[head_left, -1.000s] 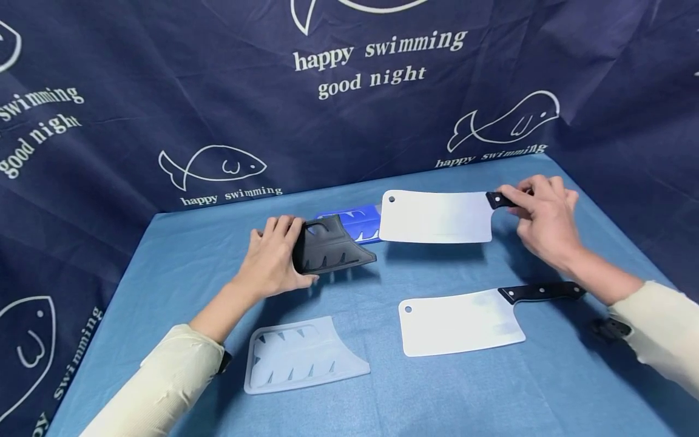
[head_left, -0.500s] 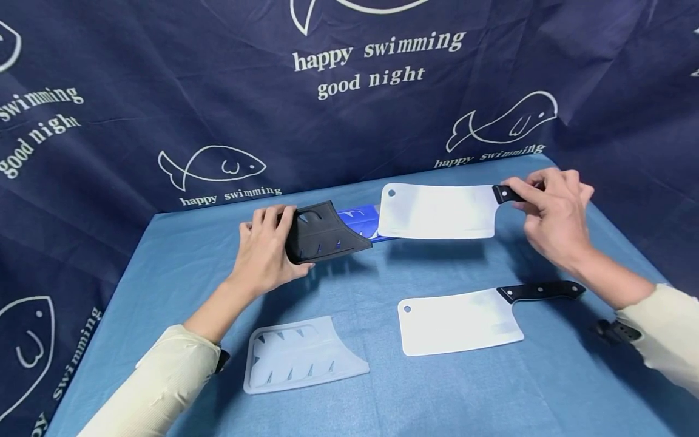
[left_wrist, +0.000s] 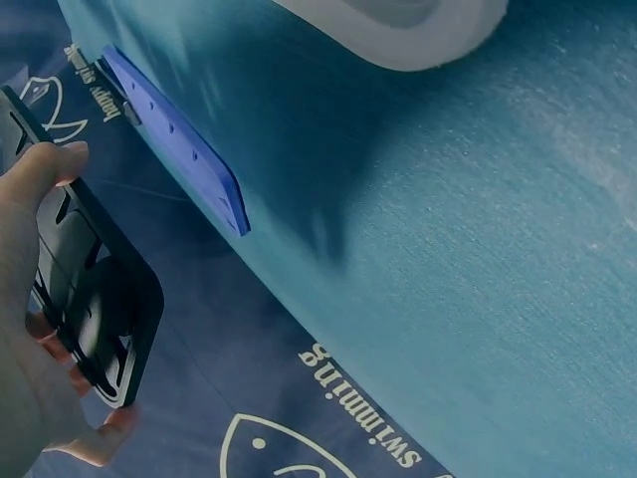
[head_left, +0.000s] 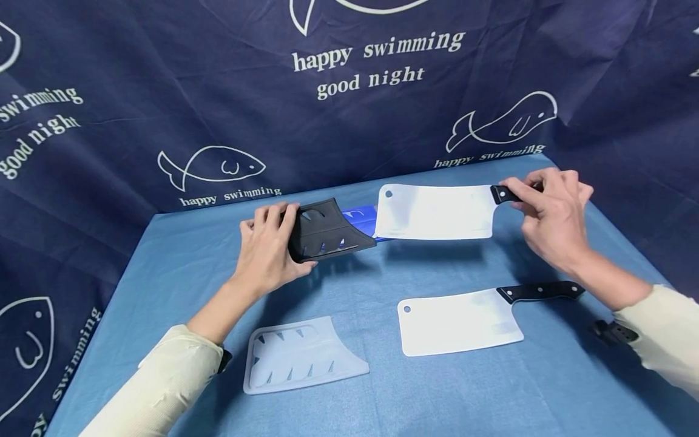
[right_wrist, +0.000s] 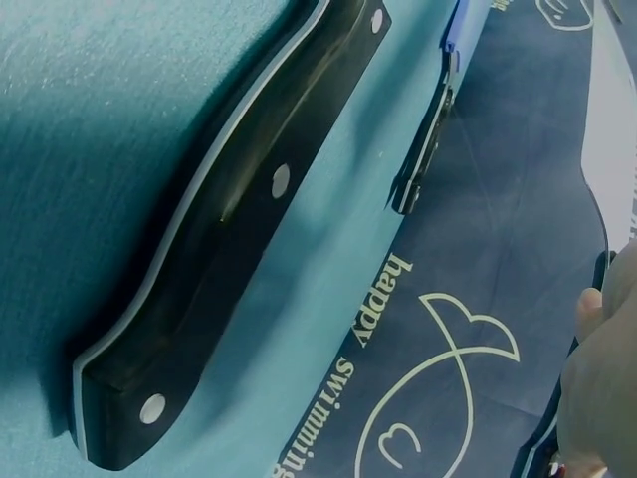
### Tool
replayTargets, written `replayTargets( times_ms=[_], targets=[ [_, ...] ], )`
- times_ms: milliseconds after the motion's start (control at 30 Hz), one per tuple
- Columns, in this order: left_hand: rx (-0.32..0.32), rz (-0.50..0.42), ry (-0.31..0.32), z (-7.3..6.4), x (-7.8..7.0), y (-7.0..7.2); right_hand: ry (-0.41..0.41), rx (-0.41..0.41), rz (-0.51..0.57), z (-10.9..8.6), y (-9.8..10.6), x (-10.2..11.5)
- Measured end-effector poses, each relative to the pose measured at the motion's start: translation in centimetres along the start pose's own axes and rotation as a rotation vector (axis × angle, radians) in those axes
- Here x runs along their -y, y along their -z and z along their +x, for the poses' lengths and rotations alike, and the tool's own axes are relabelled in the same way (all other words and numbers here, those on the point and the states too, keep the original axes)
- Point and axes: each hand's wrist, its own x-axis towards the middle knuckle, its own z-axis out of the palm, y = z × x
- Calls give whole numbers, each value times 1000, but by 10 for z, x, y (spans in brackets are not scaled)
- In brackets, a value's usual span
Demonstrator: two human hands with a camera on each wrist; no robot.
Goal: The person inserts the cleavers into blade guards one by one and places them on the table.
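My left hand [head_left: 267,249] grips a black blade sheath [head_left: 330,227] by its closed end, thumb below and fingers over the top. The sheath is held above the table with its curved mouth to the right. My right hand [head_left: 557,218] holds a cleaver [head_left: 437,212] by its black handle, the broad blade level and pointing left. In the head view the blade's front edge is right at the sheath's lower mouth corner. A second cleaver [head_left: 459,325] lies on the table below. To its left lies a translucent white sheath [head_left: 306,358].
A blue sheath [head_left: 361,216] lies at the back, partly covered by the black sheath and the raised blade. The right wrist view shows a black handle [right_wrist: 430,139] at its end. Dark blue printed cloth [head_left: 382,133] hangs behind the blue-covered table [head_left: 437,394].
Both hands have risen slightly with the sheath and the cleaver. Over the last half second the sheath shifts a little right and the blade a little left, narrowing their gap.
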Motion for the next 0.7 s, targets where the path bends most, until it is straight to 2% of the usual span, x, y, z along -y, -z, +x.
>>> replayTargets(
  times_ms=[500,700],
  targets=[
    [-28,-2,-9,2,-3,-1,54,20,-22,0,-1,6],
    [-11,2,-4,1,-3,-2,54,-20,-29,2,-1,8]
  ],
)
